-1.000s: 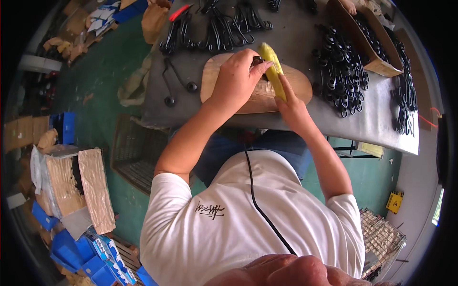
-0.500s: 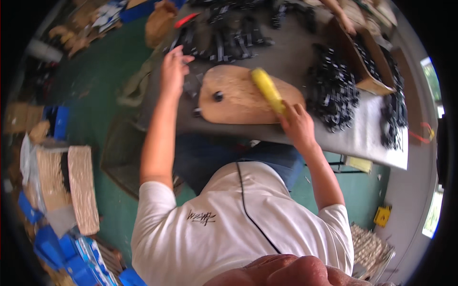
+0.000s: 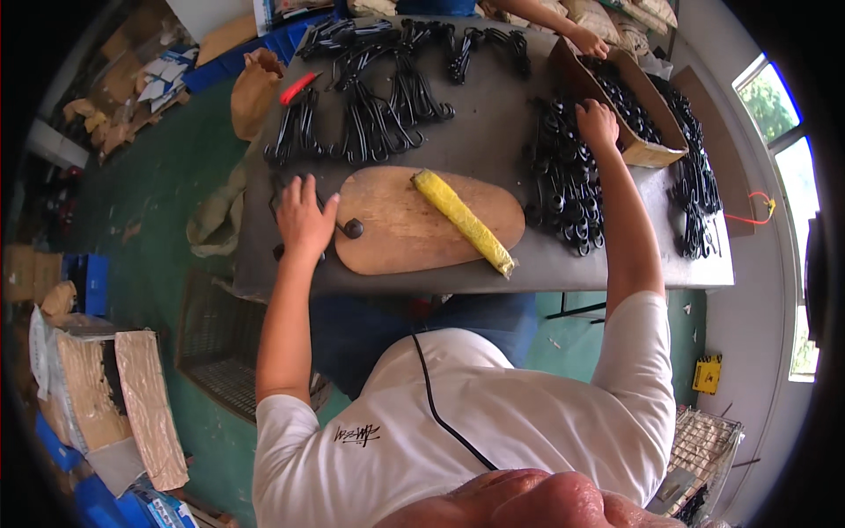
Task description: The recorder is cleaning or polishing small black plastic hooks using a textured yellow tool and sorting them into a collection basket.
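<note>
A rounded wooden board (image 3: pixel 396 242) lies on the table in front of me. Across its right part rests a long yellow rod (image 3: pixel 462 220) in wrinkled wrapping, touched by neither hand. On the board's left end sits a black hook with a round ball end (image 3: pixel 353 229). Just left of the board, my left hand (image 3: pixel 306 220) is open with fingers spread, over dark pieces it partly hides. My right hand (image 3: pixel 598 126) reaches to the far end of a pile of black metal hooks (image 3: pixel 568 189), beside a cardboard box (image 3: pixel 664 154). Its fingers are bent and the tips hidden.
More bundles of black hooks (image 3: pixel 378 119) lie at the table's far left, near a red-handled tool (image 3: pixel 299 88). Black pieces fill the box, and further hooks (image 3: pixel 695 202) lie right of it. Another person's hand (image 3: pixel 588 41) is at the box's far end.
My right hand has let go of the yellow rod, now lying on the board, and moved right and away to the hook pile. My left hand has come down beside the board's left end.
</note>
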Motion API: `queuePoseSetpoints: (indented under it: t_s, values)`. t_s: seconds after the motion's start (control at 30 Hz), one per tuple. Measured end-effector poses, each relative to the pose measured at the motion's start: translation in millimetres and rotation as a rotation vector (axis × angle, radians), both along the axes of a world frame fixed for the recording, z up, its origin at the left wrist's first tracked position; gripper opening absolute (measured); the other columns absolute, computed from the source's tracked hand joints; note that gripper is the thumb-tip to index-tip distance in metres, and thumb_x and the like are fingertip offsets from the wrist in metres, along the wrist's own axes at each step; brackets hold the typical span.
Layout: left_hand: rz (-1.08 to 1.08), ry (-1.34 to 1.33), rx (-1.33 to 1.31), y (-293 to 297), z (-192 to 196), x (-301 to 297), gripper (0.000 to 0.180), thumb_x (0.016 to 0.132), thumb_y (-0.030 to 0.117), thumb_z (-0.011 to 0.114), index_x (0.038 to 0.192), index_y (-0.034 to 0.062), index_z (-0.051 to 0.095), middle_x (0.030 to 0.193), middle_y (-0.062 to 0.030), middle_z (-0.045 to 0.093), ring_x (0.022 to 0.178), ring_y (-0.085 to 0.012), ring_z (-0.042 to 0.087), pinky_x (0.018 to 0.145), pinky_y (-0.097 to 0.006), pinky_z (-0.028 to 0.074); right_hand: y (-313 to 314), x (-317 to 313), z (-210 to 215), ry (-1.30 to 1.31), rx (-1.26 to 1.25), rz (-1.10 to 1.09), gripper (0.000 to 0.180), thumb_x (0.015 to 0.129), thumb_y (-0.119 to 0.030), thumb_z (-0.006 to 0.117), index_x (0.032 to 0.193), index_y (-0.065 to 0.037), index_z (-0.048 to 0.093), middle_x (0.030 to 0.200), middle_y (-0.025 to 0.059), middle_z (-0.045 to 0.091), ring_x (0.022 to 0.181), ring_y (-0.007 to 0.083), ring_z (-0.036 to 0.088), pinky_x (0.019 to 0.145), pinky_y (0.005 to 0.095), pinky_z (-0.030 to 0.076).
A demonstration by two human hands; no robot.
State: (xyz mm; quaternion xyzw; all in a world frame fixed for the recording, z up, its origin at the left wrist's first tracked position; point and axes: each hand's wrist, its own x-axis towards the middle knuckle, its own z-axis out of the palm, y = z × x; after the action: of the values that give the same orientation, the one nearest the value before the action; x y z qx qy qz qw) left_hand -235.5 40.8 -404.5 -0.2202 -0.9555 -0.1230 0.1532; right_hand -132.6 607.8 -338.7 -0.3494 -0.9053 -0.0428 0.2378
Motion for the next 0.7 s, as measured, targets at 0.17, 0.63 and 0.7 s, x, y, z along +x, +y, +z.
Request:
queuePoseSetpoints:
  t_s: [0.17,0.63,0.7]
  values:
    - [-0.09,-0.048,0.053,11.8,-21.4,0.0,0.064,0.092,0.033,0.062,0.144,0.0006,0.045,0.144,-0.019,0.052,0.137,-0.0374,0.041,0.111,-0.049,0.036,85.5,-30.6,-31.6,-0.221,-0.285,-0.097,0.043,0.094,-0.035,0.053,0.12,-0.004,0.068,0.128,0.0201,0.065,0.123,0.0371,0.059,0.102,0.0486,0.048]
    - [-0.252,0.289,0.197,28.7,33.0,25.1,0.062,0.08,0.015,0.076,0.137,0.0061,0.053,0.139,-0.0152,0.053,0.132,-0.0356,0.047,0.11,-0.049,0.037,59.1,-32.7,-23.9,0.544,-0.251,0.217,0.036,0.089,-0.018,0.065,0.124,-0.008,0.067,0.108,0.0149,0.071,0.104,0.0325,0.063,0.095,0.043,0.046]
    - [-0.401,0.275,0.369,56.0,53.1,39.2,0.059,0.079,0.011,0.078,0.133,0.0054,0.056,0.136,-0.0167,0.054,0.124,-0.037,0.052,0.107,-0.045,0.042,45.5,-15.9,-9.5,0.588,-0.181,0.314,0.034,0.09,-0.018,0.064,0.123,-0.007,0.067,0.107,0.0143,0.07,0.104,0.0326,0.063,0.094,0.043,0.046]
